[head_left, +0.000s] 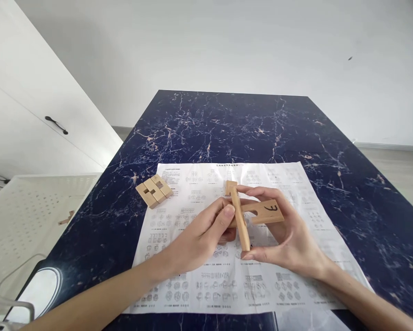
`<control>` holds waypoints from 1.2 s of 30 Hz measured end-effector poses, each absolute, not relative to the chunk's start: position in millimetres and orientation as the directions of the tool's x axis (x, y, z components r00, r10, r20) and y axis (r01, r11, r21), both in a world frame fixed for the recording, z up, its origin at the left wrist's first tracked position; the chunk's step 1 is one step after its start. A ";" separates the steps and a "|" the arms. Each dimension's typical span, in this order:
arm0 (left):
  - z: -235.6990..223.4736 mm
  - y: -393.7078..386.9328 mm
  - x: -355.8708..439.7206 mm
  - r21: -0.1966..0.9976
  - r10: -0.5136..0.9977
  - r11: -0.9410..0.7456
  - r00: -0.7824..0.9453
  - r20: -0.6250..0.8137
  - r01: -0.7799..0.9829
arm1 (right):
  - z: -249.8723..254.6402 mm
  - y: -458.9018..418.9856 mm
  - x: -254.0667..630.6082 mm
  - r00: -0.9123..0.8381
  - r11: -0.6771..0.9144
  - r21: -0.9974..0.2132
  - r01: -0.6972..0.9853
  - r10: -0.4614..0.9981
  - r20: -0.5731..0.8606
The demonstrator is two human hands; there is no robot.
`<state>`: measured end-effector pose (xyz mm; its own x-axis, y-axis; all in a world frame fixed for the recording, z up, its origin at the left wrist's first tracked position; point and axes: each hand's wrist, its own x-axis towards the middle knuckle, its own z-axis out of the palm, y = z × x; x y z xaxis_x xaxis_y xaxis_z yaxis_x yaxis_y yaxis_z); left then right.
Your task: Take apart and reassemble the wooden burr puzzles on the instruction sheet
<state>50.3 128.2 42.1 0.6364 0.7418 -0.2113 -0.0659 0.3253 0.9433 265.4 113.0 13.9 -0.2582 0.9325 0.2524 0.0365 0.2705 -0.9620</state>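
Note:
Both hands meet over the printed sheet around several interlocked wooden puzzle pieces. My left hand is closed on them from the left, its thumb pressed against a long upright wooden piece. My right hand grips that same long piece at its two ends, thumb at the bottom and fingertips at the top. Between them a notched wooden piece marked with a handwritten 3 sticks out to the right. A smaller wooden end shows at the top left. The parts behind my left fingers are hidden.
Several notched wooden pieces lie side by side at the sheet's upper left edge. The white instruction sheet with small diagrams covers the near part of the dark blue marbled table. A white perforated basket stands left, below a white cabinet.

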 end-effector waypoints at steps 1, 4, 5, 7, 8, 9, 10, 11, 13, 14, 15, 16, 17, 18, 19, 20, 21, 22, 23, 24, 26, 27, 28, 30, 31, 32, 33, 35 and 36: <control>41.7 128.5 50.1 0.943 0.739 0.323 0.643 -0.201 -0.077 | 13.9 113.1 265.1 -0.258 0.270 -0.963 0.024 0.932 0.255; 41.4 128.7 49.9 0.940 0.734 0.324 0.655 -0.177 -0.109 | 13.8 113.1 264.1 -0.257 0.267 -0.964 0.006 0.932 0.257; 41.6 128.6 50.0 0.939 0.735 0.325 0.655 -0.176 -0.112 | 13.9 113.1 263.9 -0.255 0.267 -0.964 0.008 0.932 0.256; 41.8 128.0 50.1 0.940 0.742 0.326 0.645 -0.186 -0.104 | 14.3 113.0 263.5 -0.251 0.267 -0.964 0.012 0.934 0.256; 41.7 127.7 50.1 0.940 0.746 0.329 0.637 -0.196 -0.096 | 14.6 113.0 263.4 -0.249 0.267 -0.964 0.012 0.934 0.255; 41.3 127.5 50.0 0.939 0.749 0.332 0.630 -0.205 -0.089 | 14.8 113.1 263.4 -0.250 0.267 -0.964 0.011 0.934 0.256; 40.7 127.3 49.7 0.938 0.751 0.337 0.625 -0.213 -0.086 | 15.1 113.2 263.5 -0.253 0.266 -0.964 0.009 0.933 0.255; 39.8 127.2 49.4 0.935 0.751 0.343 0.624 -0.218 -0.085 | 15.2 113.3 263.6 -0.257 0.264 -0.964 0.009 0.933 0.253; 38.1 127.2 48.7 0.934 0.749 0.347 0.624 -0.220 -0.087 | 15.3 113.6 263.8 -0.267 0.261 -0.965 0.009 0.931 0.249; 37.3 127.2 48.5 0.935 0.749 0.344 0.625 -0.218 -0.086 | 15.2 113.7 263.8 -0.269 0.261 -0.965 0.009 0.930 0.249; 36.8 127.2 48.5 0.937 0.751 0.339 0.624 -0.216 -0.084 | 15.0 113.7 263.8 -0.269 0.261 -0.965 0.008 0.930 0.249; 36.6 127.2 48.6 0.939 0.753 0.334 0.622 -0.214 -0.081 | 14.8 113.7 263.8 -0.266 0.261 -0.965 0.007 0.931 0.250; 36.5 127.1 48.9 0.941 0.756 0.329 0.619 -0.212 -0.079 | 14.6 113.6 263.8 -0.263 0.262 -0.965 0.007 0.931 0.251; 36.5 126.9 49.3 0.942 0.761 0.325 0.614 -0.211 -0.079 | 14.5 113.5 263.7 -0.260 0.262 -0.965 0.007 0.932 0.251; 36.6 126.6 49.9 0.943 0.765 0.323 0.610 -0.208 -0.084 | 14.4 113.5 263.7 -0.257 0.261 -0.965 0.007 0.933 0.251; 36.6 126.3 50.6 0.942 0.770 0.322 0.605 -0.205 -0.091 | 14.5 113.4 263.6 -0.256 0.262 -0.965 0.004 0.933 0.253; 36.5 125.9 51.3 0.942 0.774 0.321 0.600 -0.200 -0.101 | 14.6 113.3 263.5 -0.256 0.265 -0.964 -0.002 0.932 0.257; 36.3 125.4 51.9 0.940 0.776 0.322 0.600 -0.194 -0.112 | 14.7 113.2 263.3 -0.256 0.271 -0.963 -0.010 0.930 0.264; 36.2 124.9 52.5 0.938 0.777 0.323 0.601 -0.188 -0.124 | 14.9 113.1 263.1 -0.257 0.278 -0.961 -0.016 0.927 0.272; 36.1 124.3 52.9 0.937 0.778 0.324 0.601 -0.183 -0.134 | 15.1 112.9 262.8 -0.257 0.285 -0.958 -0.019 0.925 0.280; 36.5 123.3 53.4 0.936 0.783 0.322 0.595 -0.179 -0.141 | 15.4 112.6 262.1 -0.258 0.298 -0.955 -0.011 0.921 0.290; 37.1 122.9 53.6 0.938 0.788 0.320 0.588 -0.183 -0.137 | 15.5 112.4 261.8 -0.257 0.302 -0.953 -0.001 0.921 0.292; 37.8 122.6 53.9 0.940 0.793 0.317 0.579 -0.189 -0.128 | 15.4 112.4 261.6 -0.255 0.307 -0.952 0.008 0.921 0.295; 39.5 122.1 54.6 0.943 0.801 0.316 0.563 -0.205 -0.105 | 15.2 112.4 261.5 -0.251 0.317 -0.948 0.025 0.920 0.301; 40.2 121.9 55.0 0.943 0.802 0.318 0.558 -0.214 -0.095 | 15.0 112.5 261.7 -0.250 0.322 -0.946 0.033 0.919 0.304; 40.8 121.8 55.5 0.943 0.803 0.320 0.553 -0.220 -0.089 | 14.8 112.6 262.0 -0.249 0.326 -0.944 0.042 0.919 0.306; 41.0 121.6 55.9 0.943 0.805 0.321 0.550 -0.223 -0.087 | 14.5 112.8 262.5 -0.250 0.327 -0.944 0.050 0.919 0.305; 40.9 121.2 56.4 0.941 0.803 0.327 0.551 -0.226 -0.091 | 14.2 112.9 263.5 -0.257 0.314 -0.948 0.055 0.922 0.290; 40.6 121.0 56.5 0.938 0.801 0.332 0.554 -0.227 -0.096 | 14.0 113.0 263.9 -0.261 0.303 -0.951 0.053 0.924 0.280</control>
<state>56.5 121.0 40.6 0.5539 0.8010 -0.2272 -0.0957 0.3323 0.9383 263.9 113.0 14.0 -0.2606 0.9239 0.2801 0.0526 0.3033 -0.9515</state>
